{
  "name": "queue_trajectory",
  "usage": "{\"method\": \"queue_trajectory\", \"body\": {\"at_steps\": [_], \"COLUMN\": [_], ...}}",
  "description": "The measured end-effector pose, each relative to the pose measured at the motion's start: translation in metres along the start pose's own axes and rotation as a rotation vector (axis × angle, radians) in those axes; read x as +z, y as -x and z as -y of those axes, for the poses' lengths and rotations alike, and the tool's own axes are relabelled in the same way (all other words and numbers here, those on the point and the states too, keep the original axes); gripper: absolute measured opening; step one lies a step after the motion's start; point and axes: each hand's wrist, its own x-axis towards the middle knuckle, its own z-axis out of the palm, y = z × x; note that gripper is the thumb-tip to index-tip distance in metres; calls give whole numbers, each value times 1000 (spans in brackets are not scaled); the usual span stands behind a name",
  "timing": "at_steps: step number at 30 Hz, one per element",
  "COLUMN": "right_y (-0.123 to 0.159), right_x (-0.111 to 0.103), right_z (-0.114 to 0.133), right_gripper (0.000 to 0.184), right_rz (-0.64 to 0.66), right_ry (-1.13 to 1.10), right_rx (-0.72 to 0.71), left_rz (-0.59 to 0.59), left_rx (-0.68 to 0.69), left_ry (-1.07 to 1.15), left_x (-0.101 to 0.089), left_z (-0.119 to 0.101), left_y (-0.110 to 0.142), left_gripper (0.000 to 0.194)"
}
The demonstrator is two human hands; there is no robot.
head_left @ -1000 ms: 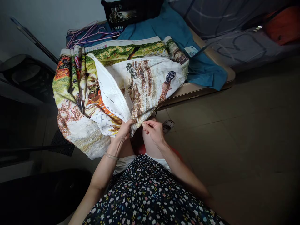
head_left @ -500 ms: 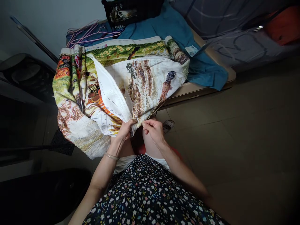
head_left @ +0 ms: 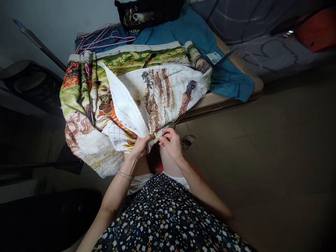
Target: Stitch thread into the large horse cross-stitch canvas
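Observation:
A large cross-stitch cloth (head_left: 168, 92), partly stitched with a landscape and printed with a grid, drapes from the bed down to my lap. My left hand (head_left: 141, 144) is closed on its gathered lower edge, thumb on top. Just to the right, my right hand (head_left: 171, 141) is pinched at the same edge, thumb and forefinger together. Whatever lies between those fingertips is too small to make out. Loose olive-brown threads (head_left: 175, 120) run over the cloth just above my right hand. A tangle of yellowish thread (head_left: 105, 99) rests on the cloth's left part.
Behind the cloth, pink hangers (head_left: 105, 40) and a black printed bag (head_left: 149, 15) lie on the bed's blue sheet (head_left: 236, 82). A patterned shoe (head_left: 188, 141) is on the tiled floor by my right hand. Dark objects (head_left: 28, 78) stand at left.
My right hand has moved slightly up and its fingers have shifted their bend, staying near the cloth's edge. My left hand keeps its hold in about the same place.

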Motion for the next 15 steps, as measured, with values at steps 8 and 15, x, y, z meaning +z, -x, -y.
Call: {"method": "queue_trajectory", "body": {"at_steps": [8,15], "right_y": [-11,-37], "right_x": [-17,-147], "right_z": [27,97], "right_gripper": [14,21], "right_rz": [21,-295], "right_ry": [298,-247], "right_rx": [-157,-241], "left_rz": [142,124], "left_rx": [49,76], "left_ry": [-7,8], "left_x": [0,-1], "left_z": [2,2], "left_y": [0,-2], "left_gripper": [53,56]}}
